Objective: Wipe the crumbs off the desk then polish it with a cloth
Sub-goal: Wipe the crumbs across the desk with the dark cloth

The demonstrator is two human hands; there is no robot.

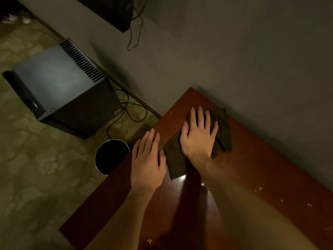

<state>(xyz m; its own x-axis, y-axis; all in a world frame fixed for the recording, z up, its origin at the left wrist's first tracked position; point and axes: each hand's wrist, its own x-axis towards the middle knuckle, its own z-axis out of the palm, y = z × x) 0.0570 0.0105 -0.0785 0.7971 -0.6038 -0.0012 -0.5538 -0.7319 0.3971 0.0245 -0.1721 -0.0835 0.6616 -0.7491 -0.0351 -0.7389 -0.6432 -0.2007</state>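
A glossy reddish-brown desk (pixel 252 159) runs along the grey wall. On it near its far corner lies a dark cloth (pixel 175 159). My right hand (pixel 198 136) presses flat on the cloth with fingers spread and straight. At the desk's left edge my left hand (pixel 147 159) rests flat, fingers straight, its thumb side touching the cloth's edge. Pale crumbs (pixel 259 188) lie scattered on the desk to the right of my right forearm, and a few more crumbs (pixel 149 241) sit near the front.
A round dark bin (pixel 111 156) stands on the patterned floor just left of the desk edge. A black mini fridge (pixel 59 87) sits farther left, with cables (pixel 126 112) trailing by the wall. A dark screen (pixel 111 9) hangs on the wall above.
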